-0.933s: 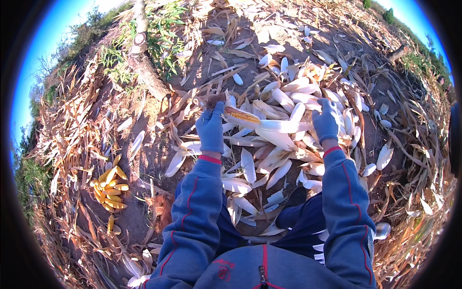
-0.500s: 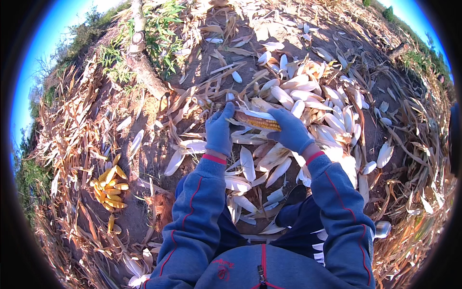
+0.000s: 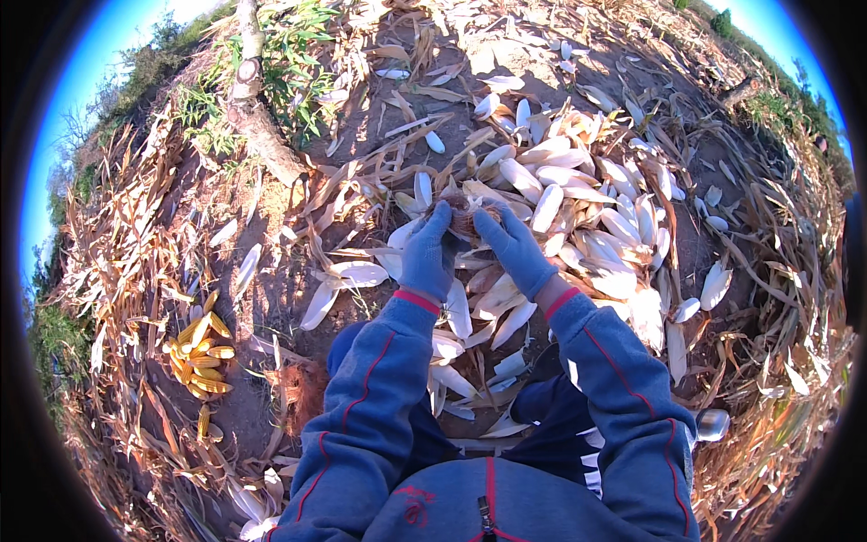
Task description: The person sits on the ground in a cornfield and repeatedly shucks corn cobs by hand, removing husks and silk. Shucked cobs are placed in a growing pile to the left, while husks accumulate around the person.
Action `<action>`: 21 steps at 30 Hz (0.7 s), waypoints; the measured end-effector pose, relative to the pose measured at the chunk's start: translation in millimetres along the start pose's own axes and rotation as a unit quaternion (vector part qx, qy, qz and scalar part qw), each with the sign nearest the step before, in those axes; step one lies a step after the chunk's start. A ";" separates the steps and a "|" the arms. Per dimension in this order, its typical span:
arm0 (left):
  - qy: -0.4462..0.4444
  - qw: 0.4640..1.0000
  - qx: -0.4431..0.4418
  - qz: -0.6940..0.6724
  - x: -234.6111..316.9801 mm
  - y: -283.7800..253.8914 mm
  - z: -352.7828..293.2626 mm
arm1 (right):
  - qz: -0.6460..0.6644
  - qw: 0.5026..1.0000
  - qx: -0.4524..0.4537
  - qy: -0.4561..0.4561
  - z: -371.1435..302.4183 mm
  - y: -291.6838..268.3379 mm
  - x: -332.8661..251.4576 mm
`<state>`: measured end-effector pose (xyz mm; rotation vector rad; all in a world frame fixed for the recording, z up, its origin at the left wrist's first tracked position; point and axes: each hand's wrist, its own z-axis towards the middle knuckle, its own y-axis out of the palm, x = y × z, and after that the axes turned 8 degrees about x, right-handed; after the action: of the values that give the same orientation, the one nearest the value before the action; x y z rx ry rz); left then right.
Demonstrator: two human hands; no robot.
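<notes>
Both my gloved hands are close together in front of me, over the loose husks. Between their fingertips is an ear of corn [image 3: 463,219], showing mostly as brown husk and silk; its kernels are hidden from this angle. My left hand [image 3: 427,260] closes on its left side with the thumb and fingers raised. My right hand [image 3: 517,255] grips it from the right, fingers pointing up and inward. White husk leaves [image 3: 397,242] lie or hang just left of my left hand; I cannot tell whether they are still attached to the ear.
A heap of pale unhusked ears [image 3: 623,212] spreads ahead to the right. Bare yellow cobs [image 3: 200,357] are piled on the soil at left, beside a reddish tuft of silk [image 3: 298,397]. A tree trunk [image 3: 262,135] stands far left. A shiny metal object [image 3: 713,425] is near my right elbow.
My hands have come closer together. The ear, which lay sideways with yellow kernels showing, has turned so its kernels are out of sight. White husk now shows left of my left hand.
</notes>
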<state>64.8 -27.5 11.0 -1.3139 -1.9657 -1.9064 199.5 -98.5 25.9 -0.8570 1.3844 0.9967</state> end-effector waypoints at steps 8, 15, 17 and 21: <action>0.011 0.999 -0.024 -0.036 13.8 13.3 -11.8 | 0.132 0.970 0.050 0.197 -7.2 -6.2 -38.3; -0.018 0.999 -0.039 0.002 3.6 13.0 -8.4 | -0.135 0.983 -0.055 0.108 1.6 -22.3 -23.9; 0.005 1.000 -0.017 0.005 11.8 6.9 -5.3 | -0.120 0.981 -0.061 0.141 -3.1 -22.3 -32.1; 0.083 0.994 0.054 -0.044 24.0 -22.3 7.2 | -0.158 0.974 -0.104 0.122 -15.1 -35.3 -65.7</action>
<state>39.4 -5.9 7.1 -1.0223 -2.0411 -1.8514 230.7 -129.4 88.0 -1.3483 1.3078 0.8166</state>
